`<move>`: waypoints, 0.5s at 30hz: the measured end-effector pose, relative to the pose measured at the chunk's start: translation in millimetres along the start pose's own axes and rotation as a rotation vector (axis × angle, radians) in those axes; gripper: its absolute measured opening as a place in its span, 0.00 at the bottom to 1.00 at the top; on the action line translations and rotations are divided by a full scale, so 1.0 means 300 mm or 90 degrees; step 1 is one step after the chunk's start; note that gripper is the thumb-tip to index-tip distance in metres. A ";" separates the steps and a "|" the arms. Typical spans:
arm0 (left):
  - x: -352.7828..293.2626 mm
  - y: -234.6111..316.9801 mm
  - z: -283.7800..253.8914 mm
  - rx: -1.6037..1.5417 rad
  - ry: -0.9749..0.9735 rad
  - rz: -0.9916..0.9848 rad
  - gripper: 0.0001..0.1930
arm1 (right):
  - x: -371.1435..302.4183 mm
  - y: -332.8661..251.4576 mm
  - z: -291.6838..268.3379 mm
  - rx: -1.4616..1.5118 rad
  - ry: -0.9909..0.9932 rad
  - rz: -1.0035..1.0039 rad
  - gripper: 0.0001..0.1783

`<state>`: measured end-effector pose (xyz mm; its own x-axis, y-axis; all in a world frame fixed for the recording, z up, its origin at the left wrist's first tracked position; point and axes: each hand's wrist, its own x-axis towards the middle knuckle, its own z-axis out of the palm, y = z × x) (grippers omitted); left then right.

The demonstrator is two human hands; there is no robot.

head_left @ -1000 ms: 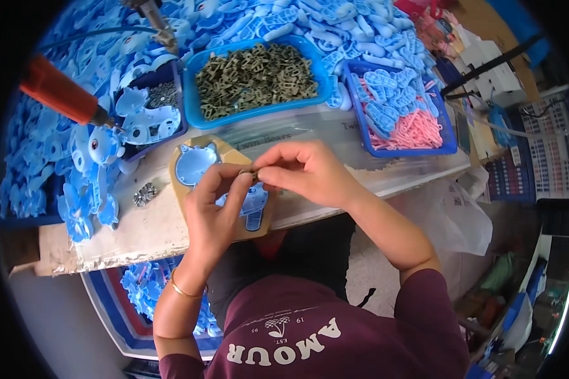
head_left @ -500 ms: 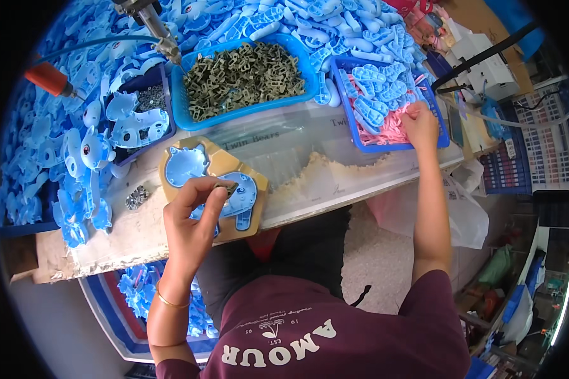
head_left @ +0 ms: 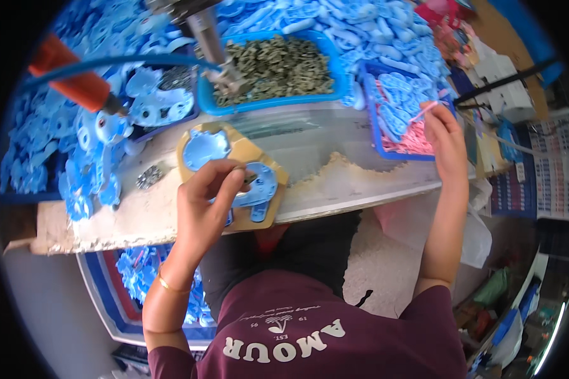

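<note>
Pinched in right-hand grip [head_left: 441, 129]: pink strip [head_left: 423, 114], long axis slanting up-right, now lifted off tray [head_left: 372, 120]. Left-hand grip [head_left: 208, 202] closed on small metal piece [head_left: 250, 180] over blue part [head_left: 259, 186].

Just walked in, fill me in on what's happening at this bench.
A person is handling small plastic parts at a worktable. The left hand pinches a small dark piece over a blue part lying on a tan wooden jig. The right hand lifts a thin pink strip from the blue tray on the right.
</note>
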<state>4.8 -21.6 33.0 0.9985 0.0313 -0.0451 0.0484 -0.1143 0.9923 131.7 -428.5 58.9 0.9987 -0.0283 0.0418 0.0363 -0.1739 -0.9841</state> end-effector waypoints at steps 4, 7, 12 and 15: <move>0.021 -0.001 -0.008 -0.069 -0.005 -0.063 0.12 | -0.142 -0.121 0.307 0.114 -0.342 -0.014 0.09; 0.025 -0.001 -0.011 -0.062 0.010 -0.078 0.11 | -0.198 -0.139 0.472 0.033 -0.511 -0.004 0.07; 0.018 -0.001 -0.039 -0.049 0.001 -0.066 0.11 | -0.208 -0.139 0.623 -0.041 -0.596 -0.013 0.14; 0.007 0.002 -0.048 -0.065 0.003 -0.072 0.11 | -0.199 -0.139 0.640 -0.081 -0.600 -0.008 0.17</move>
<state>6.6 -7.4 35.1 0.9868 0.0431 -0.1562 0.1567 -0.0085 0.9876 77.3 -230.5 64.4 0.6179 0.7700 -0.1590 0.0990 -0.2768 -0.9558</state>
